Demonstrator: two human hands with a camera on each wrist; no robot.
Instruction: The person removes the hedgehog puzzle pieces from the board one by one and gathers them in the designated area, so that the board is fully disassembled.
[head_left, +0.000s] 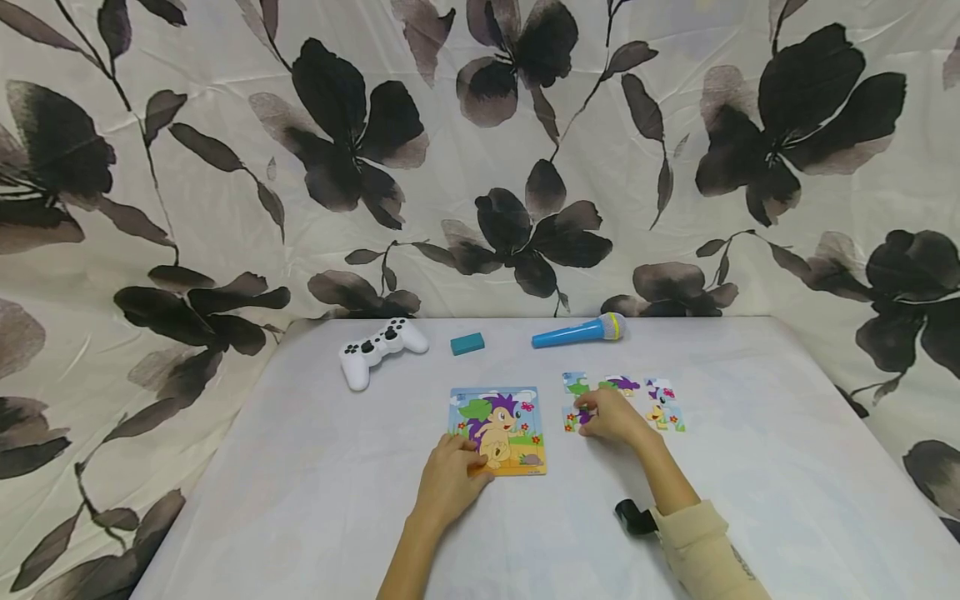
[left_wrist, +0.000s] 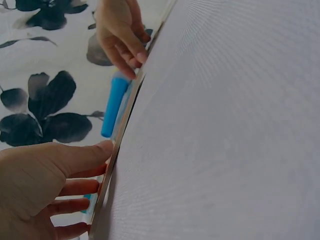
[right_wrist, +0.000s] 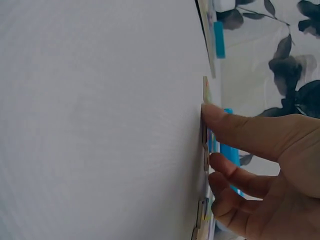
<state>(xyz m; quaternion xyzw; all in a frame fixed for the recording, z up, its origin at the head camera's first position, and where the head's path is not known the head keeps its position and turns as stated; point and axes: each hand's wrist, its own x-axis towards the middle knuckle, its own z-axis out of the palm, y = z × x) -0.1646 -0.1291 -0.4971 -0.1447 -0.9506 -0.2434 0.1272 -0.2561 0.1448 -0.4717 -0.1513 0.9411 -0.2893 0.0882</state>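
Note:
A square wooden picture puzzle with a hedgehog lies flat on the table. My left hand rests at its lower left corner, thumb along the near edge; in the left wrist view the fingers are fairly straight against the board. To the right lie several loose puzzle pieces. Over the left ones, my right hand pinches a purple puzzle piece between thumb and finger, low at the table. That piece is partly hidden by the fingers. In the right wrist view, the pieces appear edge-on beside the thumb.
Behind the puzzle stand a white game controller, a teal block and a blue toy microphone. A black object shows beside the right sleeve. A floral cloth hangs behind the white table.

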